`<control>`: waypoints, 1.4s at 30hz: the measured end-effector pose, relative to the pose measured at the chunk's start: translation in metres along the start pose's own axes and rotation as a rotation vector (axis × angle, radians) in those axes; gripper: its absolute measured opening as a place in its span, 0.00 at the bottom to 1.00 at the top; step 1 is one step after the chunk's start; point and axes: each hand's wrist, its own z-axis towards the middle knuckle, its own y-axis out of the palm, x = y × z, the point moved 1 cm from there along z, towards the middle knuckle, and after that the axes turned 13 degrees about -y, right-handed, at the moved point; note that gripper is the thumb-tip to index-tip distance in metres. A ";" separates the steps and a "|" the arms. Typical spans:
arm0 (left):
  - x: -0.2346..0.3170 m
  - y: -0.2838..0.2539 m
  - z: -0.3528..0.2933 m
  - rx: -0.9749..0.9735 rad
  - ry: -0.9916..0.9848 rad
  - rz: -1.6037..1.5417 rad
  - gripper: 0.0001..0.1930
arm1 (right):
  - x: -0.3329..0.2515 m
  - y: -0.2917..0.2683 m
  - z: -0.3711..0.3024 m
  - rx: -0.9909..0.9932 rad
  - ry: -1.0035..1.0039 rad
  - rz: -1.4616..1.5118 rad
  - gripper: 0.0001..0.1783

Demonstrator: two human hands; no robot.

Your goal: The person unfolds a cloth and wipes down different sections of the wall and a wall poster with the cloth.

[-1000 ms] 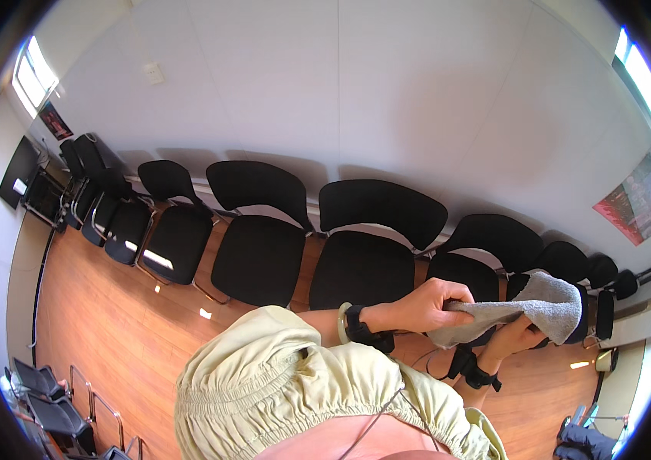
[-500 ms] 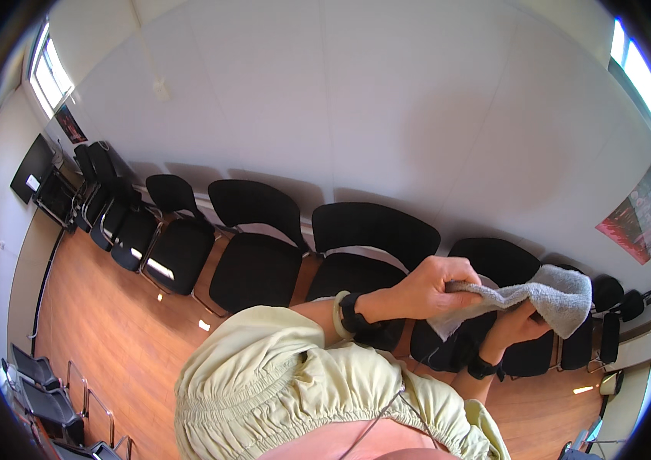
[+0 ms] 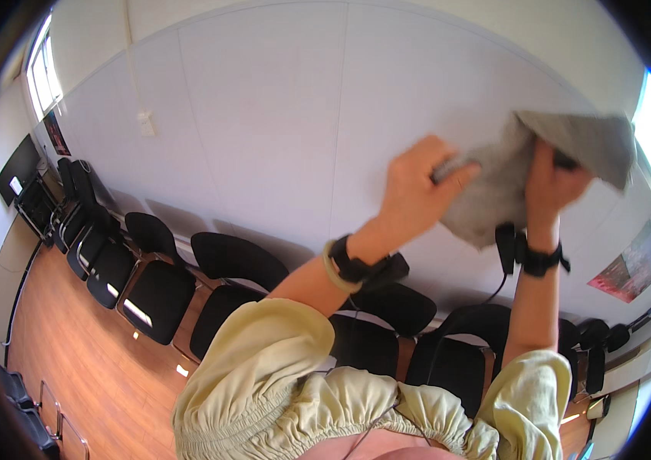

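Observation:
A grey cloth (image 3: 494,192) hangs raised in front of the white wall, right of the middle, slightly blurred by motion. My left hand (image 3: 420,184) pinches its left edge between thumb and fingers; a dark patch shows at that grip. Against the cloth's right part, my right hand (image 3: 555,184) is closed, with the cloth folded over its fingertips. Something dark shows beside these fingers, too unclear to name. Each wrist wears a black strap with a small box, and my left one also has a pale band.
A row of black chairs (image 3: 158,295) stands along the white wall (image 3: 264,115), below my arms. Posters (image 3: 632,261) hang on the wall at the right. Windows (image 3: 43,73) are high on both sides. More chairs stand at the lower left on the wooden floor (image 3: 72,314).
Both hands have risen with the cloth, from chair height to high before the wall. The cloth has spread wider, and my right arm now stretches upward. The view has shifted a little.

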 end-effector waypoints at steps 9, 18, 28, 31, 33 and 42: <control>-0.139 -0.054 0.089 0.607 0.078 0.481 0.14 | -0.056 0.226 0.012 -0.352 -0.387 0.100 0.36; -0.187 -0.059 0.060 0.596 0.428 0.366 0.20 | -0.126 0.252 0.015 -0.714 -0.476 0.244 0.34; -0.183 -0.064 0.063 0.489 0.159 0.592 0.34 | -0.127 0.273 0.025 -0.628 -0.374 0.408 0.39; -0.190 -0.078 0.065 0.520 0.053 0.751 0.39 | -0.141 0.289 0.023 -0.618 -0.359 0.534 0.37; -0.196 -0.083 0.057 0.513 0.004 0.816 0.42 | -0.152 0.307 0.010 -0.639 -0.454 0.585 0.36; -0.173 -0.086 0.075 0.508 -0.046 0.952 0.37 | -0.131 0.301 0.004 -0.645 -0.567 0.552 0.33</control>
